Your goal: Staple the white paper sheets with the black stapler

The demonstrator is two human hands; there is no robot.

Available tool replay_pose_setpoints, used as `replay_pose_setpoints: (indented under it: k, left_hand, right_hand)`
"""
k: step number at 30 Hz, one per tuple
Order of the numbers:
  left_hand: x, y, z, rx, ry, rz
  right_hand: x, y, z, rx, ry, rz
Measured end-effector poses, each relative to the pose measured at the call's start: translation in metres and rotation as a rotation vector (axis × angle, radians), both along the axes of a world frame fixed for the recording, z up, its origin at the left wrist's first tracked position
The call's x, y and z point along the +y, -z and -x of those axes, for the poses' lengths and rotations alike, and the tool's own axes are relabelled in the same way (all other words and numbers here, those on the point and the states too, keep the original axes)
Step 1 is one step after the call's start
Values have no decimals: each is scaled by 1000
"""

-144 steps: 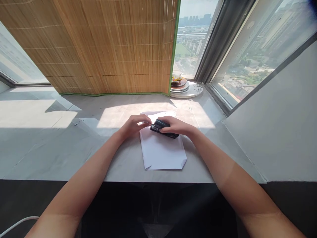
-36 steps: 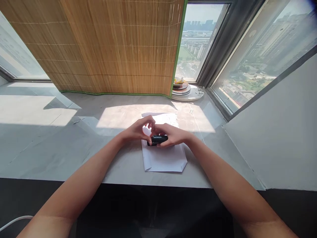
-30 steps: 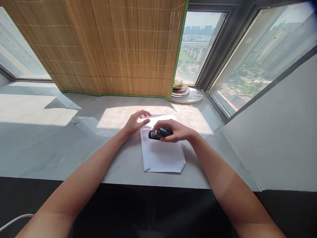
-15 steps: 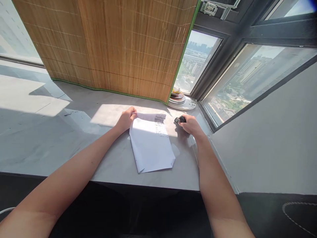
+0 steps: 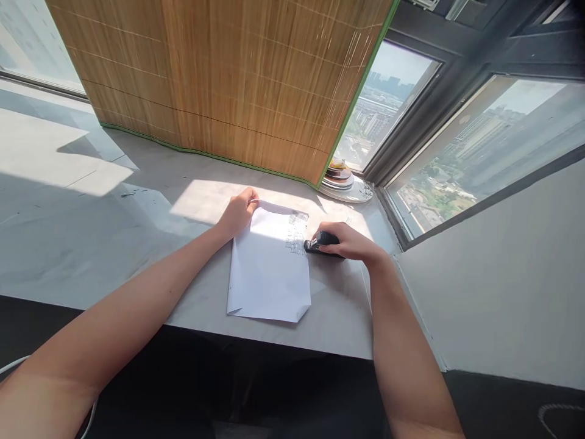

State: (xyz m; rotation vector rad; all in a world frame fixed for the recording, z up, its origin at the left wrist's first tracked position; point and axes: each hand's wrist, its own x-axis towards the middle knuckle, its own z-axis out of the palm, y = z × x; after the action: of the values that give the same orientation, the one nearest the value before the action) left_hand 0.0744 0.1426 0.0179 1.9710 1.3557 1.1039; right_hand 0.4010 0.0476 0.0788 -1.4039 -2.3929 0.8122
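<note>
A white sheet of paper lies on the grey ledge, its near right corner folded and many staples clustered near its far right edge. My left hand pinches the paper's far left corner. My right hand is wrapped round a black stapler, whose nose sits at the paper's right edge beside the staples.
A bamboo blind with green trim hangs down to the ledge behind the paper. A stack of plates stands in the window corner at the back right. A grey wall panel bounds the right side. A white cable shows at bottom left.
My right hand carried the stapler off the paper to the right, then back to its right edge. My left hand went to the far left corner and took hold. The camera tilted.
</note>
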Motion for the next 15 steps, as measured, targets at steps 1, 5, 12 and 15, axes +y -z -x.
replay_pose_setpoints:
  k: [1, 5, 12, 15]
  left_hand:
    - [0, 1, 0, 0, -6, -8]
    - [3, 1, 2, -44, -38, -6]
    - [6, -2, 7, -125, -86, 33]
    - [5, 0, 5, -65, -70, 51]
  right_hand:
    - [0, 0, -1, -2, -22, 25]
    - [-1, -2, -6, -4, -24, 83]
    - [-2, -5, -2, 79, -154, 142]
    - [-3, -5, 2, 68, -209, 115]
